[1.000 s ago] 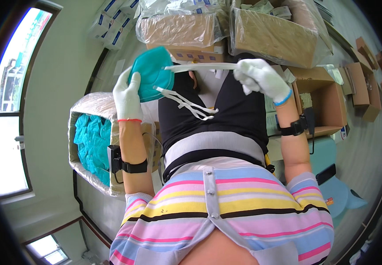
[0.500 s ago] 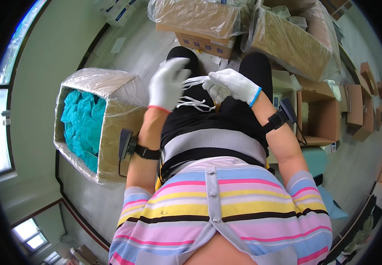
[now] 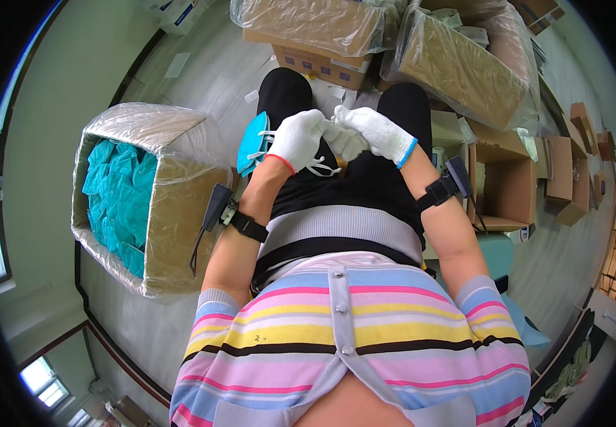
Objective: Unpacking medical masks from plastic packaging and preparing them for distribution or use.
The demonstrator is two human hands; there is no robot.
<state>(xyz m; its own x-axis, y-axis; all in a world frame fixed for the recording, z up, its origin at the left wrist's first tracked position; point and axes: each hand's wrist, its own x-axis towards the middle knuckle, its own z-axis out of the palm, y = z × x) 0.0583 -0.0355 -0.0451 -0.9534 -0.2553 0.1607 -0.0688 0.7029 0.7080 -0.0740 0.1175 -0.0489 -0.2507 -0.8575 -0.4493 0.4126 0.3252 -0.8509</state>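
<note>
My left hand [image 3: 298, 141], in a white knit glove with a red cuff, is closed with its fingertips against my other hand over my lap. A teal cup-shaped face mask [image 3: 253, 144] hangs at its outer side, its white straps running under the glove. My right hand [image 3: 378, 135], gloved in white with a blue cuff, is also closed, its fingertips pinched together. Loose white elastic straps [image 3: 322, 169] dangle below the hands over my black trousers. What exactly lies between the fingertips is hidden by the gloves.
At my left stands a plastic-lined carton [image 3: 183, 235] full of teal masks [image 3: 119, 203]. Two plastic-lined cartons, one farther left [image 3: 315, 28] and one farther right [image 3: 465, 71], stand beyond my knees. An open cardboard box [image 3: 504, 178] is at my right.
My left hand has moved right to meet my right hand. A teal mask has come into view beside it. The straps stretched between the hands are now mostly covered.
</note>
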